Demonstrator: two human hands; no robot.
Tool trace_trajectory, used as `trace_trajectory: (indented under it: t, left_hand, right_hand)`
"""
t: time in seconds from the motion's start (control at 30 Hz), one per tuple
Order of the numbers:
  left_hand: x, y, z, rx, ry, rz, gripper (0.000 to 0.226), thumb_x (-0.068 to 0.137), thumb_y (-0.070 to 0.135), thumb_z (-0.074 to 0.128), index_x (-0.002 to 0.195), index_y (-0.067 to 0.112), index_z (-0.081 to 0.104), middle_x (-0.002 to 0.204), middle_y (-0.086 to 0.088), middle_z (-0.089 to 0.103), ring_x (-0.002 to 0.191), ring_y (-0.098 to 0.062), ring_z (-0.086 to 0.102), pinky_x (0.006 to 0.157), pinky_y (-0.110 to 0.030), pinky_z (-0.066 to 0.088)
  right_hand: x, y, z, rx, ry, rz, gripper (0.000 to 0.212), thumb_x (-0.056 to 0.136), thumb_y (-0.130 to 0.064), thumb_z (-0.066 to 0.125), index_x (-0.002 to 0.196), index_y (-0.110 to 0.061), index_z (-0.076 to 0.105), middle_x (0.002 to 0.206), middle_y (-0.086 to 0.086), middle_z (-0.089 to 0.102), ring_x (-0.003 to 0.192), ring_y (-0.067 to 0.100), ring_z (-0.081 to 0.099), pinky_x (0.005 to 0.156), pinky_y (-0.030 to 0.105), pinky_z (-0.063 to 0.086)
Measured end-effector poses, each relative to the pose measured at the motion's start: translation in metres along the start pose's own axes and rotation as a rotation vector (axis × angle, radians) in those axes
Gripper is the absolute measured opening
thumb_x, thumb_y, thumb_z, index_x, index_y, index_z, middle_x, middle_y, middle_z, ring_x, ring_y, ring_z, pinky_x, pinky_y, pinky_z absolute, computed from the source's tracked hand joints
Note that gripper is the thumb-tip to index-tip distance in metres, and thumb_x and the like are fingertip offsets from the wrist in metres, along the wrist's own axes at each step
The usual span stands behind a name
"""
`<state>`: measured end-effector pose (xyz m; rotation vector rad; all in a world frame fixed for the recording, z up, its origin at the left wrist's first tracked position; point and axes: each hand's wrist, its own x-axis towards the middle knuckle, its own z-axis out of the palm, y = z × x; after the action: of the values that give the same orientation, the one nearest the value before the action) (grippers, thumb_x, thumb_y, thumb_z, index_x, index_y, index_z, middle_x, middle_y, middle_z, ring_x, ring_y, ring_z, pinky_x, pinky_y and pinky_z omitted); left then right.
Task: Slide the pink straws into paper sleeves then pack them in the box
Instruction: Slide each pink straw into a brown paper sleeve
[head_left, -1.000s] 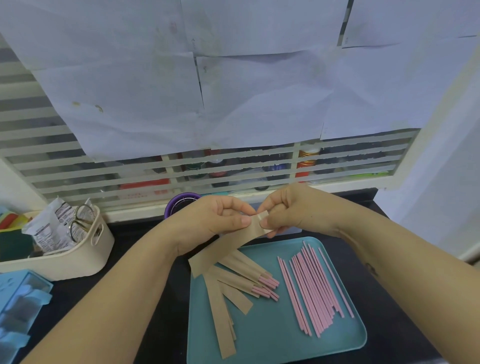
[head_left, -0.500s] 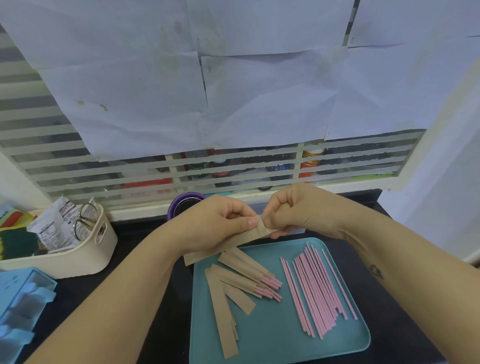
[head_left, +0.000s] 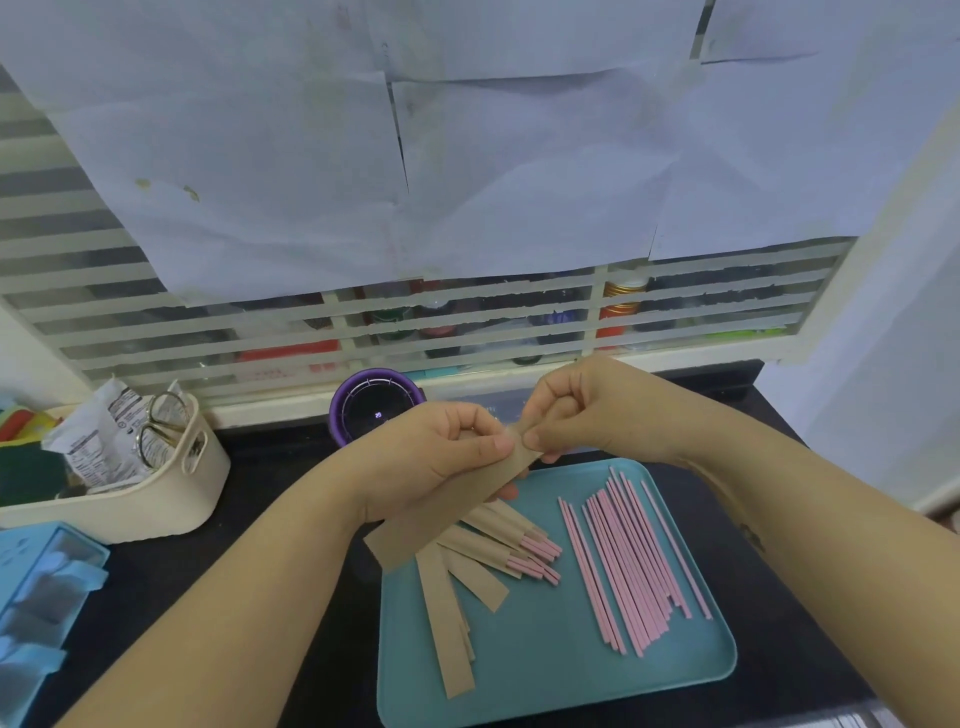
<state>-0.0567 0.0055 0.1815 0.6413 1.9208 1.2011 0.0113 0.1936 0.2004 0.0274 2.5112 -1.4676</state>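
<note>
We are holding one brown paper sleeve (head_left: 452, 499) up over the far left corner of the teal tray (head_left: 571, 680), slanting down towards the left. Our left hand (head_left: 431, 462) is pinching it near its upper end, thumb on top and fingers curled beneath. Our right hand (head_left: 597, 410) is pinching the very tip of that same end between thumb and forefinger, its other fingers curled in. We cannot tell whether a straw is inside this sleeve.

On the tray we are counting two groups. The loose pink straws (head_left: 634, 561) are lying in one bundle on the right half, roughly twenty, too closely packed for an exact count. On the left, about four filled sleeves (head_left: 493, 535) are fanning out with pink ends showing, and at least three empty sleeves (head_left: 444, 618) are lying flat just beside them, some overlapping.

To the left we are seeing one cream basket (head_left: 171, 499) holding one pair of scissors (head_left: 161, 426), one blue container (head_left: 36, 597) at the edge, and one purple round device (head_left: 374, 405) behind our hands.
</note>
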Motion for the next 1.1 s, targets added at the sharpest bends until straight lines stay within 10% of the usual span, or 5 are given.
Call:
trace_trajectory:
  t: [0.4,0.73,1.1]
  left_hand:
    - [0.012,-0.04,0.01,-0.087,0.152,-0.123,0.016,0.088,0.026,0.062,0.095,0.012,0.064,0.095,-0.003,0.075,0.091,-0.022,0.072,0.098,-0.051,0.048]
    - [0.01,-0.05,0.013,-0.101,0.266,-0.12,0.018,0.091,0.023,0.058,0.099,0.008,0.063,0.088,0.007,0.075,0.078,-0.009,0.072,0.083,-0.033,0.055]
    - [0.004,-0.059,0.006,-0.055,0.299,-0.09,0.014,0.09,0.029,0.058,0.096,0.017,0.064,0.092,0.007,0.075,0.085,-0.013,0.072,0.094,-0.05,0.05]
  right_hand:
    - [0.027,0.175,0.052,-0.363,0.046,0.533,0.014,0.085,-0.012,0.059,0.074,-0.008,0.066,0.077,0.007,0.065,0.07,0.021,0.061,0.074,0.026,0.053]
    - [0.042,0.21,0.102,-0.567,0.141,0.635,0.022,0.091,-0.002,0.048,0.113,-0.005,0.05,0.102,0.012,0.061,0.091,0.027,0.06,0.082,0.032,0.051]
    - [0.04,0.204,0.098,-0.366,0.192,0.673,0.036,0.09,-0.003,0.052,0.124,-0.002,0.04,0.096,0.012,0.056,0.081,0.022,0.051,0.069,0.027,0.046]
